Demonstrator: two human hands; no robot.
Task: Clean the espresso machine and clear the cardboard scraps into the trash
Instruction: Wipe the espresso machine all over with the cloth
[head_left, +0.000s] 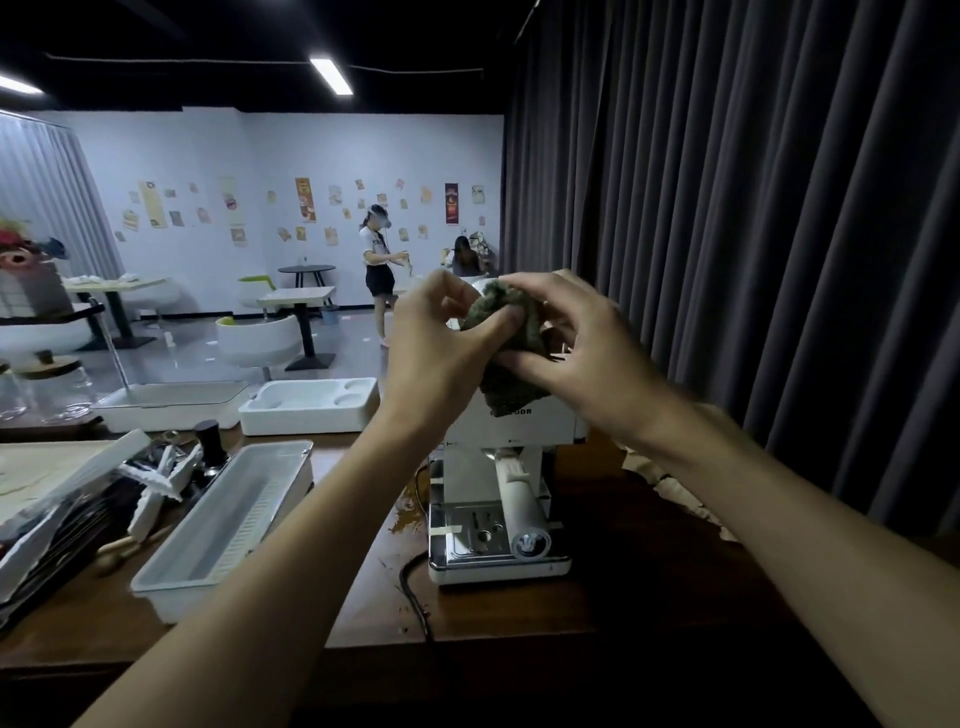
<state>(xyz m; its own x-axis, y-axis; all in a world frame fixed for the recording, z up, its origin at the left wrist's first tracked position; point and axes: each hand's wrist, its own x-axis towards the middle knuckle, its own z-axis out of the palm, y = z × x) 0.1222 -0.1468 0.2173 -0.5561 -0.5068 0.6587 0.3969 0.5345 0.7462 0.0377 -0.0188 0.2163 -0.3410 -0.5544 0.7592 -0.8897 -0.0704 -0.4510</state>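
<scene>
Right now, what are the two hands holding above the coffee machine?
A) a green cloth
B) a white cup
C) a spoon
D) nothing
A: the left hand and the right hand both pinch a bunched dark green cloth just above the white coffee machine.

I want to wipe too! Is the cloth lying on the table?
No, the left hand and right hand hold the cloth up by the espresso machine.

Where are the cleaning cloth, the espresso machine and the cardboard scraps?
cleaning cloth (511, 387), head view, on its lower hanging fold.
espresso machine (540, 426), head view, on the white front panel.
cardboard scraps (680, 493), head view, on a pale piece to the right of the machine.
</scene>
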